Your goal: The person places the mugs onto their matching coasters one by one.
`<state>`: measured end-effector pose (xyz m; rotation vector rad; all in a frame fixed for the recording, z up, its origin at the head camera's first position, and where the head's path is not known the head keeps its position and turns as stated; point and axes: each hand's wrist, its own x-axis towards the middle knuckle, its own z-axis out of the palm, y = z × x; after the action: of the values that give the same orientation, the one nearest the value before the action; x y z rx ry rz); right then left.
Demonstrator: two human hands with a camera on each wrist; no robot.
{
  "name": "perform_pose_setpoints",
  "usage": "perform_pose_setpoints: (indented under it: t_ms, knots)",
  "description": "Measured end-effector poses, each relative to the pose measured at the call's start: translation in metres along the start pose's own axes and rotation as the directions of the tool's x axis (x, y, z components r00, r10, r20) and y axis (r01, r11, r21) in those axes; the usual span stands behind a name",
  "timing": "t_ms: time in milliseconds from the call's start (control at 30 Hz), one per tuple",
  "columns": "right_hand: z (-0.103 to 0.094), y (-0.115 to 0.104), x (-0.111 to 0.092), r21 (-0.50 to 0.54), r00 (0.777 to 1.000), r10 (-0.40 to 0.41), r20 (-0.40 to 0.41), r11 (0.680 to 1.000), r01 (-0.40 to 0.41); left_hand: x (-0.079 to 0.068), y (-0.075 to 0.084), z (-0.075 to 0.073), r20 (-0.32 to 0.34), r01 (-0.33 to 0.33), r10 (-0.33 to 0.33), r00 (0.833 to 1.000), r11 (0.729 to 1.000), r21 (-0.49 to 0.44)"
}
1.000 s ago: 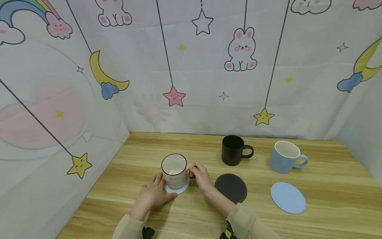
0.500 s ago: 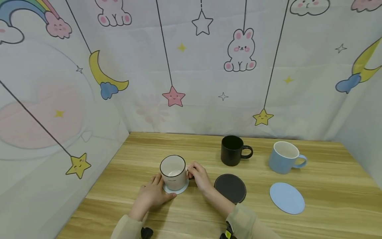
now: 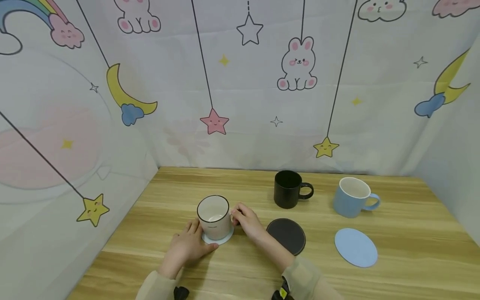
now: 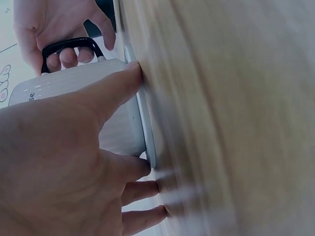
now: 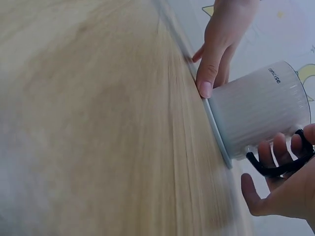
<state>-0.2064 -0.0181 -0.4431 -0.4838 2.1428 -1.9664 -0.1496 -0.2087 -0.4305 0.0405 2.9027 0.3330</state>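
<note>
A white mug (image 3: 213, 220) with a dark rim stands upright on a pale round coaster (image 3: 218, 240). My right hand (image 3: 247, 218) holds the mug by its black handle (image 4: 74, 43), its fingers curled through the loop in the right wrist view. At the coaster's left and near side is my left hand (image 3: 187, 243). Its thumb (image 4: 120, 81) sits at one edge of the coaster and its forefinger at the opposite edge, gripping it across. The other left fingers reach down to the table beside it. The mug's lettering (image 5: 274, 75) faces the near side.
A black mug (image 3: 287, 192) and a light blue mug (image 3: 350, 201) stand toward the back right. In front of them lie a black coaster (image 3: 290, 233) and a blue coaster (image 3: 356, 247). A printed cloth (image 3: 243, 91) hangs behind the wooden table (image 3: 150, 225).
The white mug has shifted very slightly toward me on its coaster, with the right hand on its handle. The left hand keeps its place. The head view has turned slightly right.
</note>
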Motion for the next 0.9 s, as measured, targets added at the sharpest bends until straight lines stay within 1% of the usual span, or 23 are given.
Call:
perform_pose_setpoints:
  t_ms: [67, 233, 367, 467, 567, 700, 733, 833, 900]
  knots:
    - [0.0, -0.008, -0.004, -0.017, 1.0, -0.004, -0.007, 1.0, 0.004, 0.0, 0.001, 0.0, 0.002, 0.0, 0.0, 1.0, 1.0, 0.002]
    - [0.0, -0.03, -0.017, -0.036, 1.0, 0.016, -0.025, 0.999, -0.017, -0.001, 0.004, -0.001, -0.004, 0.003, -0.003, 1.0, 1.0, 0.013]
    - [0.0, -0.036, -0.021, -0.023, 0.999, 0.02, -0.038, 1.0, -0.02, -0.003, 0.007, -0.003, -0.019, 0.013, -0.013, 1.0, 1.0, 0.011]
    - [-0.001, -0.034, -0.02, -0.003, 0.999, 0.016, -0.045, 1.0, -0.016, -0.003, 0.009, -0.002, -0.028, 0.023, -0.023, 0.999, 1.0, 0.004]
    - [-0.002, -0.019, -0.012, -0.003, 0.998, 0.012, -0.054, 1.0, -0.012, -0.003, 0.009, -0.001, -0.032, 0.029, -0.028, 0.999, 1.0, 0.01]
    - [-0.007, 0.001, -0.003, -0.065, 0.996, 0.003, -0.085, 0.998, -0.008, -0.006, 0.009, 0.0, -0.056, 0.021, -0.019, 0.998, 0.999, 0.034]
    - [-0.008, 0.003, -0.002, -0.085, 0.995, -0.011, -0.096, 0.996, 0.003, -0.007, 0.01, 0.0, -0.065, 0.017, -0.014, 0.998, 0.999, 0.039]
    - [-0.014, 0.003, -0.003, -0.122, 0.989, -0.036, -0.146, 0.992, 0.018, -0.01, 0.011, 0.0, -0.092, 0.012, -0.006, 0.996, 0.998, 0.061]
    - [-0.017, 0.002, -0.004, -0.127, 0.983, -0.054, -0.175, 0.991, 0.032, -0.012, 0.013, 0.0, -0.108, 0.014, -0.006, 0.994, 0.997, 0.071]
